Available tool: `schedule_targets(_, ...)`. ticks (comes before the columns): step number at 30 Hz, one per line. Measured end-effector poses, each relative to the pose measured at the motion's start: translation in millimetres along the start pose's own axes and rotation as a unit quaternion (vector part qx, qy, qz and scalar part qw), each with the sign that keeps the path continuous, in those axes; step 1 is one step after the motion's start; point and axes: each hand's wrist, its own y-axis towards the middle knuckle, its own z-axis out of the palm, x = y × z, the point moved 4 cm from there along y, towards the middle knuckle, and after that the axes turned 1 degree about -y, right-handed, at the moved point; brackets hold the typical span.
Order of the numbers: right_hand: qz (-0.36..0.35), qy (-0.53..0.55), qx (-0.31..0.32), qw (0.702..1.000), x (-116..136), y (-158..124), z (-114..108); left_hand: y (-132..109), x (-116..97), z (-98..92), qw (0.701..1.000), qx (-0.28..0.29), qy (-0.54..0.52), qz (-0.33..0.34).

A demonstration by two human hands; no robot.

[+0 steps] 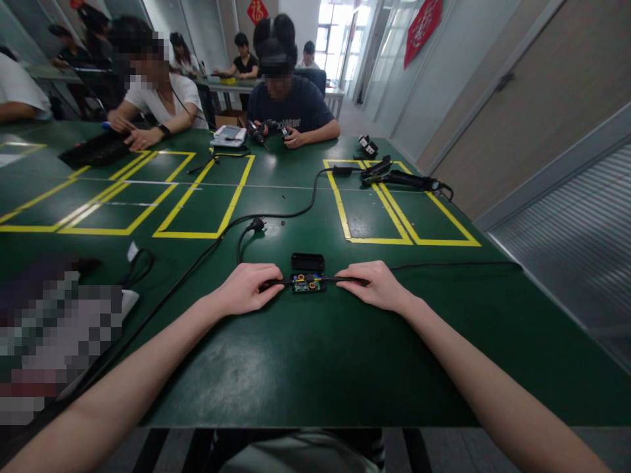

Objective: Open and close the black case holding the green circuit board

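Power adapter (308, 283), opened: lies flat on the near middle of the table (315, 368), directly between the person's two hands. Lower shell is small, rectangular, black plastic; seated in it is a green circuit board (306, 282) with small copper-coloured wound parts, fully exposed. A thin black cable (277, 282) leaves the shell at each end. Left hand (246, 288): knuckles up, fingers drawn together and closed on the cable just left of the shell. Right hand (377, 286): fingers laid close together and pressed down over the cable just right of the shell, with the cable running on toward the right table edge. Condition, as judged: casing already apart and board in its seat; the shell is not yet closed. Lid (307, 262): matching black rectangular half, matt, lying just behind the shell, apart from it and untouched. Table surface: dark green, smooth, slightly glossy with scuffs. Plug (256, 225): black, on a loose cord (296, 213) curving across the middle. Yellow tape (197, 233): straight strips marking rectangles left and right. Black tool (404, 179): elongated, resting on the far right outline. Far side: a person in a dark shirt (293, 108) and a person in a white shirt (162, 98), each seated with hands on their own items.
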Motion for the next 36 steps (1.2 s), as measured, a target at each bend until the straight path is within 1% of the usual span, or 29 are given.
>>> schedule_targets(3,-0.009,-0.001,-0.015,1.000,-1,-1,-1,0,0,-0.7,1.000,-0.007,0.009,0.012)
schedule_targets(8,-0.006,0.005,-0.013,1.000,-1,-1,-1,0,-1,-0.7,1.000,-0.015,0.005,0.019)
schedule_targets(10,0.008,0.004,-0.005,1.000,-1,-1,-1,0,-2,0.1,1.000,-0.010,0.001,0.016)
schedule_targets(14,0.040,0.000,0.043,0.998,1,1,3,2,-2,2.6,1.000,0.002,0.018,0.018)
schedule_targets(16,0.044,0.002,0.055,0.998,2,2,5,2,-2,3.3,0.999,0.000,0.031,0.024)
schedule_targets(24,0.047,0.021,0.060,0.997,3,4,10,2,-1,4.2,1.000,-0.009,0.017,0.013)
schedule_targets(32,0.051,0.044,0.071,0.995,5,6,9,2,1,8.0,1.000,0.006,0.029,0.002)
schedule_targets(36,0.054,0.055,0.073,0.994,5,7,7,3,-1,7.5,1.000,-0.012,0.022,0.008)
